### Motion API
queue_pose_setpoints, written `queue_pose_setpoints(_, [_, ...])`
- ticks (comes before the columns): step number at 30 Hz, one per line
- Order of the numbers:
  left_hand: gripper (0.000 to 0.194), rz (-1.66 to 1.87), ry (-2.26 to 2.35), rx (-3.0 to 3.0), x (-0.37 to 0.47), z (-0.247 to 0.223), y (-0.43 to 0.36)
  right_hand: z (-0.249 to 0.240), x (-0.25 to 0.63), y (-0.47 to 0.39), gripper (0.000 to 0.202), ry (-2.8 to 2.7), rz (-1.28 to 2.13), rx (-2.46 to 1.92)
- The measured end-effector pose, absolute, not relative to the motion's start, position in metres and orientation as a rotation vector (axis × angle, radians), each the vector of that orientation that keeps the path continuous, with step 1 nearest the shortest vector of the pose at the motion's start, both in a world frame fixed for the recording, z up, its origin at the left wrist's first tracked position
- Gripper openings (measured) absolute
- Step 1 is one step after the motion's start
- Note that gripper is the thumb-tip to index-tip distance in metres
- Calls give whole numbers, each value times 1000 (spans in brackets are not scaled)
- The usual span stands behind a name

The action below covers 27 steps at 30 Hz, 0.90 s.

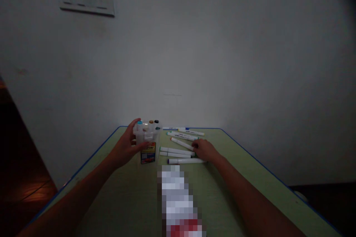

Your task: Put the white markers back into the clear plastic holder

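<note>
My left hand (128,147) is wrapped round a clear plastic box (148,137) with a dark and yellow label, its thumb across the front. Several markers with blue, brown and black ends stand upright in the box. My right hand (204,149) has its fingers closed at the right end of a white marker with an orange end (180,143). Several other white markers lie around it, among them a purple-ended marker (185,161) in front and a green-ended one (176,151). The right fingertips are partly hidden.
The green table (125,200) has a blue edge and meets a grey wall at the back. A pixelated white and red area covers the front middle. A switch plate (87,0) is on the wall at the upper left.
</note>
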<state>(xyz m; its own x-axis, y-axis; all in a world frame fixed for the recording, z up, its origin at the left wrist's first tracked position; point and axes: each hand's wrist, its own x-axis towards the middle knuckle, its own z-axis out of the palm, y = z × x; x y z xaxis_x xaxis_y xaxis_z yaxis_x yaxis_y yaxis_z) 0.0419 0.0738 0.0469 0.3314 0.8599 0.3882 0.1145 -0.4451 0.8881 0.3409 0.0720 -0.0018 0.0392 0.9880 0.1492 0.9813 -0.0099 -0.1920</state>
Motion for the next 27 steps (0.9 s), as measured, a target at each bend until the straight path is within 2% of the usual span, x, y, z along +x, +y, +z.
queue_pose_setpoints(27, [83,1195,853,1770,42,45,75,-1,340,71,19,-2027,37,-2109])
